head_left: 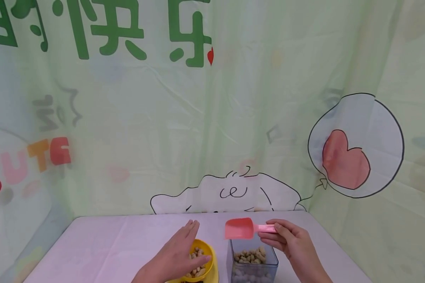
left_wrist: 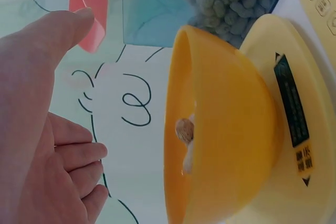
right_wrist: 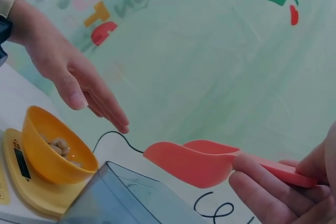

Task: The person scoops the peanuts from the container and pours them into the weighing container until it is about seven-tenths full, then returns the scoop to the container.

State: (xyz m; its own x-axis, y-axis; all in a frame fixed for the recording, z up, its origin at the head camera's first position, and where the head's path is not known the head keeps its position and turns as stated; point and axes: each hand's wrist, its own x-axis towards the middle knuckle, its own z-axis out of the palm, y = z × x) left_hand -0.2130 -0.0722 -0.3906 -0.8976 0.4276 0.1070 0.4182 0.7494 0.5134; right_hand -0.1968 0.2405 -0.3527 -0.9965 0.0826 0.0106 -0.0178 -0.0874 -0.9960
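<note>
My right hand (head_left: 297,244) grips the handle of a pink scoop (head_left: 239,228), held level over the back of a clear bluish container (head_left: 255,271). Unshelled peanuts (head_left: 251,255) lie in that container. My left hand (head_left: 175,253) hovers over a yellow bowl (head_left: 211,247) with its fingers extended and nothing in them. Some peanuts (left_wrist: 185,130) show inside the bowl, partly hidden by the hand in the head view. Under the bowl is a yellow kitchen scale (left_wrist: 310,98), its dark label facing the left wrist camera.
A pale table (head_left: 102,243) carries everything, the bowl left of the container. Behind it hangs a light green printed curtain (head_left: 233,118) with a drawn balloon at the right. The scale's button panel (left_wrist: 320,3) shows in the left wrist view.
</note>
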